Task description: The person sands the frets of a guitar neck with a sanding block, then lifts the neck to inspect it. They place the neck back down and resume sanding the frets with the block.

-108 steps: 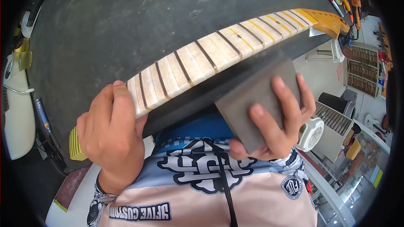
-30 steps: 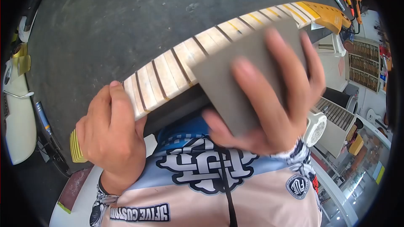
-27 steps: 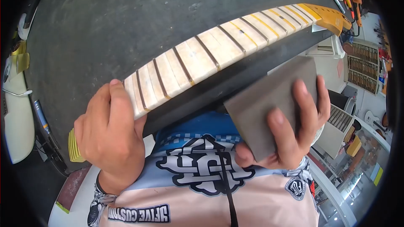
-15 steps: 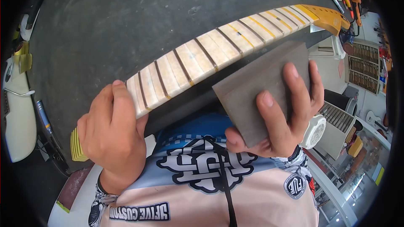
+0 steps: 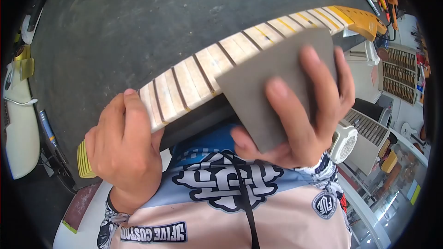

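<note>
A guitar neck [image 5: 187,80] with a pale fretboard, dark crosswise fret lines and an amber headstock slants across the dark worktop, headstock at the upper right. My left hand [image 5: 122,143] is closed round its wide lower-left end, thumb beneath and fingers over the edge. In my right hand [image 5: 309,115] is a flat grey sanding block [image 5: 249,94], gripped with the fingers spread over its near face. The block is tilted up and covers part of the neck's near edge in this view; whether it touches the neck I cannot tell. My right fingertips are slightly blurred.
On the left lie a white guitar body [image 5: 23,129] and a blue tube-shaped item [image 5: 47,127]. Marker pens [image 5: 368,0] and tools sit at the upper right. Racks of small parts [image 5: 397,71] and a white fan-like device [image 5: 345,144] stand to the right, below worktop level.
My right hand has moved the sanding block left and slightly up, so it now overlaps the neck's near edge. My left hand and the neck have barely shifted.
</note>
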